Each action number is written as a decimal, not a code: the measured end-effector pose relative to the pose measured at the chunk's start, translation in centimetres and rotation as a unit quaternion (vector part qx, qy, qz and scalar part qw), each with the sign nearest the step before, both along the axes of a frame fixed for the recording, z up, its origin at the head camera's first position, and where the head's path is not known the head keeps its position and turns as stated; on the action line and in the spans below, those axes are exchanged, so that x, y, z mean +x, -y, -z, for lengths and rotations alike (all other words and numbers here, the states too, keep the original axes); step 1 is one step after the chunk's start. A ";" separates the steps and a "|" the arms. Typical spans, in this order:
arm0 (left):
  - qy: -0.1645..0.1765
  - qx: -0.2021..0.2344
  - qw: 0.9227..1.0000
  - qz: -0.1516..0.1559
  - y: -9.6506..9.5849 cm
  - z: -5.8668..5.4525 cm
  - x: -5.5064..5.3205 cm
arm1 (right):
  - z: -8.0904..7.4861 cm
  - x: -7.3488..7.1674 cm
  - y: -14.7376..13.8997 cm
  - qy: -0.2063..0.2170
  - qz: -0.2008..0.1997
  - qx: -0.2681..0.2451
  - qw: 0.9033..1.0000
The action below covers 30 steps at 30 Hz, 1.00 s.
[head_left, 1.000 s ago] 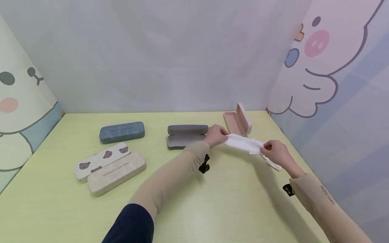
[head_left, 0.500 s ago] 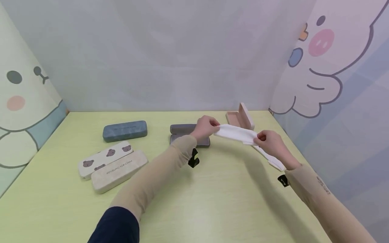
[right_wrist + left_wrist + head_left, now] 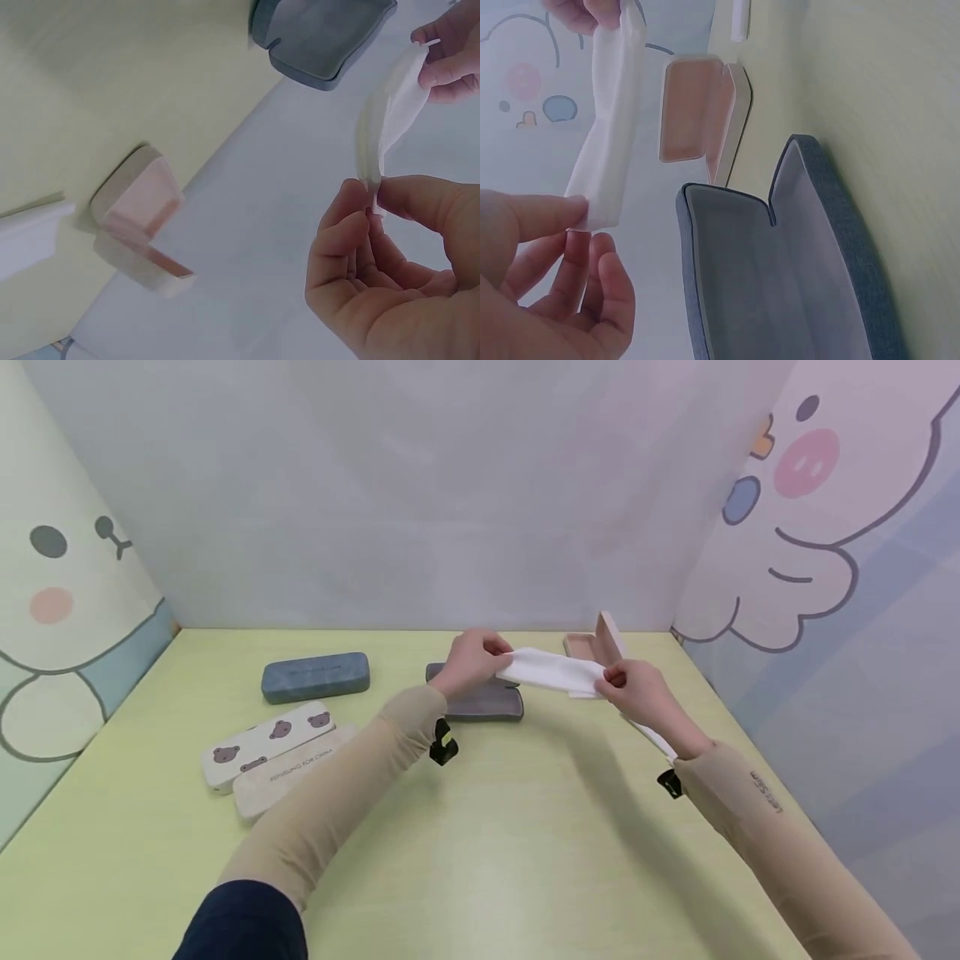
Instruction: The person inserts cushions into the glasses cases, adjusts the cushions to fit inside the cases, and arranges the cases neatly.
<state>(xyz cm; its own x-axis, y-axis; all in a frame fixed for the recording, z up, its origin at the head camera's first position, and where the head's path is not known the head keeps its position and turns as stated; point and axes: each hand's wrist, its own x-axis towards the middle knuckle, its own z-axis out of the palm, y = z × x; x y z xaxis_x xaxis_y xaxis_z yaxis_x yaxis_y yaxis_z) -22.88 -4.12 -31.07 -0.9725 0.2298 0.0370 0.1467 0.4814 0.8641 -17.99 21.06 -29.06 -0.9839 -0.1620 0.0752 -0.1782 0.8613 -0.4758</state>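
Note:
A folded white cloth (image 3: 553, 672) is stretched in the air between my two hands. My left hand (image 3: 474, 662) pinches its left end between thumb and fingers, as the left wrist view also shows. At the other end, my right hand (image 3: 642, 690) pinches the cloth between thumb and fingertips. Below and behind the left hand lies an open grey glasses case (image 3: 487, 703), partly covered by that hand. An open pink glasses case (image 3: 694, 109) stands behind the cloth, its lid raised.
A second white cloth (image 3: 30, 238) lies on the table under the right forearm. To the left rest a closed blue case (image 3: 315, 677), a white case with bear prints (image 3: 262, 739) and a cream lettered case (image 3: 281, 777), partly behind the left sleeve. A wall (image 3: 420, 552) rises behind.
Both hands have carried the stretched cloth left and slightly up in the view, from near the pink case toward the grey one. The camera view has shifted slightly.

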 end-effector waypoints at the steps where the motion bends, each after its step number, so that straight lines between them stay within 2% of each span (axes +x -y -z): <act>1: 0.003 0.001 1.000 -0.005 0.3 0.0 0.1 | -0.1 -0.1 0.3 0.002 -0.002 0.000 1.000; 10: 0.007 0.000 0.999 -0.033 3.4 -0.2 1.1 | -0.5 -0.9 2.5 0.010 -0.026 -0.014 1.000; 15: 0.015 -0.001 0.999 -0.047 4.8 -0.3 1.4 | -0.4 -1.4 3.6 -0.018 -0.050 -0.005 0.999; 19: 0.023 0.002 0.998 -0.056 5.7 -0.2 1.6 | 0.1 -1.7 4.5 -0.026 -0.062 -0.009 0.998; 23: 0.028 0.003 0.998 -0.063 6.4 0.0 1.7 | 0.4 -2.1 5.3 -0.015 -0.066 -0.019 0.998; 30: 0.036 0.001 0.997 -0.068 7.4 0.7 1.9 | 1.6 -2.7 6.2 -0.011 -0.084 -0.023 0.996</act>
<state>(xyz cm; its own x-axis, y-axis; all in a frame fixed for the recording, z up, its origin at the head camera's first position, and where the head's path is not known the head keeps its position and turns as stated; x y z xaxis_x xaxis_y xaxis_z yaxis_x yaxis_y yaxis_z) -21.00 -11.52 -31.80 -0.9949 0.0954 -0.0330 0.0182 0.4913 0.8708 -20.71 14.87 -30.70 -0.9415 -0.3194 0.1077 -0.3282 0.7959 -0.5087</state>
